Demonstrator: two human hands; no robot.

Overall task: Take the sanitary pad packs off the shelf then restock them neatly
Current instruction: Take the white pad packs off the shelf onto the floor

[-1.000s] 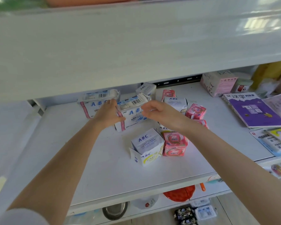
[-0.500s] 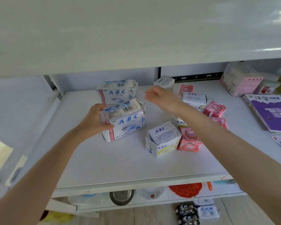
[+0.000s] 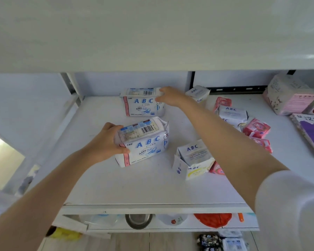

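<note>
Two large white ABC sanitary pad packs stand on the white shelf (image 3: 101, 187). My left hand (image 3: 109, 142) grips the left end of the nearer large pack (image 3: 145, 144). My right hand (image 3: 170, 96) holds the upper right corner of the rear large pack (image 3: 141, 104) near the back wall. A smaller ABC pack (image 3: 194, 151) lies on top of another white and yellow pack (image 3: 192, 171) in the middle. More small white ABC packs (image 3: 232, 115) and pink packs (image 3: 256, 128) lie scattered to the right.
The shelf above overhangs the top of the view. A pink and white box (image 3: 288, 100) and a purple book (image 3: 312, 131) sit at the far right. Below the shelf are a metal bowl (image 3: 139, 220) and a red item (image 3: 213, 219).
My right hand has moved left from open air onto the rear large pack. My left hand keeps its grip on the nearer pack, which sits further forward from the rear one.
</note>
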